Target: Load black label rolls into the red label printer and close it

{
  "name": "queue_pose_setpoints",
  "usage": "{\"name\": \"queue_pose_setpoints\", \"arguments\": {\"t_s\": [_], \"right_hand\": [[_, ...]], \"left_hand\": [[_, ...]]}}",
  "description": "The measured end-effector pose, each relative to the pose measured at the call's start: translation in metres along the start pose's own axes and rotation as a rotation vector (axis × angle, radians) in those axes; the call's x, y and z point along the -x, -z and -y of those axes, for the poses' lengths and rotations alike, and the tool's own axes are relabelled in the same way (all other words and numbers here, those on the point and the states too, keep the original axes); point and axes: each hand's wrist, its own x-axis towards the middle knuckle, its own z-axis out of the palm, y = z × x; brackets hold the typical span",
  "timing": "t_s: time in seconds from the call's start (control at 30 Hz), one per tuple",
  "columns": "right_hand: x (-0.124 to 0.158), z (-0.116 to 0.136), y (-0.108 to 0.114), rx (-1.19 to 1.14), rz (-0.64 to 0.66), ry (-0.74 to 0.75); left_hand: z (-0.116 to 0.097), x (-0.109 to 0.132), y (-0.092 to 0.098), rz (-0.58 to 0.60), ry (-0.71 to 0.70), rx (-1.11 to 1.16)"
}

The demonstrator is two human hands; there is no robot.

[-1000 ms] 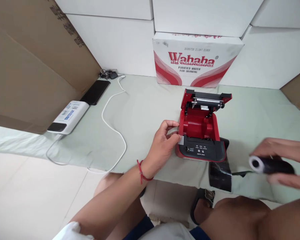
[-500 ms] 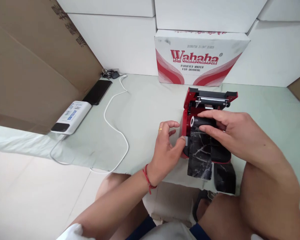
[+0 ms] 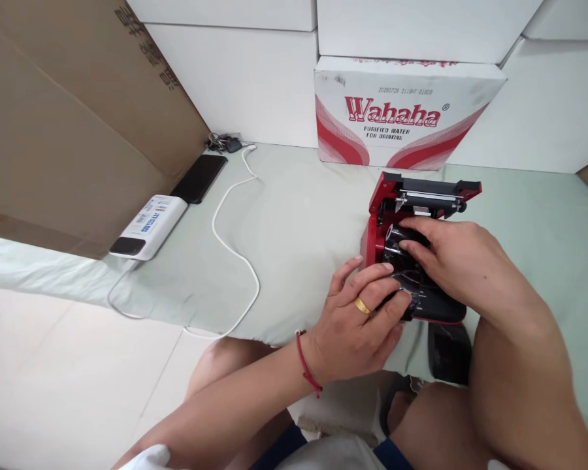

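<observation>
A small red and black printer [image 3: 372, 245] stands on the table's front edge with its lid [image 3: 431, 186] raised. In its bay is a roll of glossy black film [image 3: 396, 233] with a white core. My right hand [image 3: 453, 251] is closed on this roll, thumb and fingers on either side. My left hand [image 3: 365, 313], wearing a gold ring, lies over the printer's front left. Its bent fingers are on the film's loose strip [image 3: 411, 281] and hide its end; the left thumb is hidden.
Behind the printer stands a Wahaha water carton [image 3: 396, 117] against white boxes. On the left lie a white power bank [image 3: 149, 225], a black phone [image 3: 200, 177], keys [image 3: 224, 142] and a white cable [image 3: 214, 222]. A brown carton [image 3: 78, 130] borders the left side. A dark piece [image 3: 449, 352] hangs below the front edge.
My left hand has moved right from the printer's side onto the film's loose strip, which no longer hangs down in view. The roll sits lower in the bay, with my right hand still on it.
</observation>
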Motion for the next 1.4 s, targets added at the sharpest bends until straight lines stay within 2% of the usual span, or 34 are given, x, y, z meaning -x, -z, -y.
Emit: {"name": "queue_pose_setpoints", "arguments": {"t_s": [0.17, 0.27, 0.33, 0.43, 0.5, 0.57, 0.63, 0.7, 0.77, 0.83, 1.0, 1.1, 1.2, 1.4], "right_hand": [[-0.003, 0.006, -0.001, 0.056, 0.085, 0.042], [-0.004, 0.001, -0.005, 0.013, 0.083, 0.03], [0.0, -0.004, -0.005, -0.094, 0.02, 0.083], [0.015, -0.013, 0.006, -0.369, -0.17, 0.201], [0.025, -0.018, 0.018, -0.502, -0.388, 0.138], [0.03, -0.023, 0.026, -0.474, -0.643, 0.018], [0.026, -0.029, 0.026, -0.334, -0.775, -0.015], [0.018, -0.035, 0.019, -0.238, -0.717, 0.07], [0.01, -0.04, 0.011, -0.231, -0.597, 0.155], [0.01, -0.042, 0.009, -0.215, -0.546, 0.189], [0.036, -0.036, 0.026, -0.06, -0.589, 0.268], [0.054, -0.037, 0.034, -0.004, -0.522, 0.338], [0.067, -0.037, 0.033, 0.005, -0.43, 0.401], [0.082, -0.023, 0.015, 0.183, -0.324, 0.294]], "left_hand": [[-0.003, 0.001, -0.003, -0.006, -0.078, -0.004], [-0.007, -0.002, -0.01, -0.105, -0.183, -0.142], [-0.009, -0.004, -0.014, -0.174, -0.231, -0.211], [-0.012, -0.008, -0.017, -0.205, -0.241, -0.219], [-0.013, -0.009, -0.016, -0.22, -0.242, -0.196], [-0.014, -0.009, -0.013, -0.236, -0.246, -0.177], [-0.016, -0.01, -0.011, -0.23, -0.252, -0.179], [-0.017, -0.011, -0.009, -0.225, -0.267, -0.183], [-0.018, -0.012, -0.008, -0.225, -0.282, -0.187], [-0.019, -0.014, -0.008, -0.225, -0.294, -0.2], [-0.021, -0.016, -0.011, -0.23, -0.329, -0.215], [-0.024, -0.017, -0.013, -0.24, -0.344, -0.211], [-0.025, -0.018, -0.014, -0.235, -0.349, -0.211], [-0.022, -0.016, -0.015, -0.196, -0.348, -0.214]]}}
